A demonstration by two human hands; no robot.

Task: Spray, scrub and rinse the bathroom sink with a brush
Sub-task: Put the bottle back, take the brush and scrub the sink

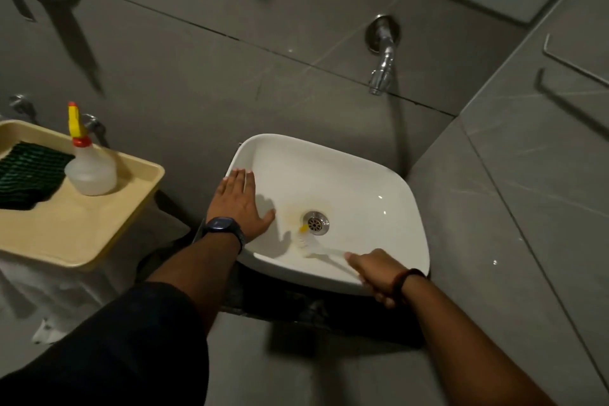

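Observation:
A white rectangular sink [379, 181] stands in the corner, with a metal drain [316, 223] and a yellowish stain just left of it. My right hand [375, 275] grips the pale handle of a brush [308, 242] at the sink's near rim. The brush's white bristles and yellow tip lie in the basin beside the drain. My left hand [239, 203], a dark watch on its wrist, rests flat with fingers spread on the sink's left rim. A clear spray bottle [90, 165] with a yellow and red trigger head stands on a tray at the left.
The beige tray [108, 227] also holds a dark green scouring pad [28, 175]. A chrome tap [382, 56] juts from the grey tiled wall above the sink. A tiled side wall with a metal rail [573, 63] closes in on the right.

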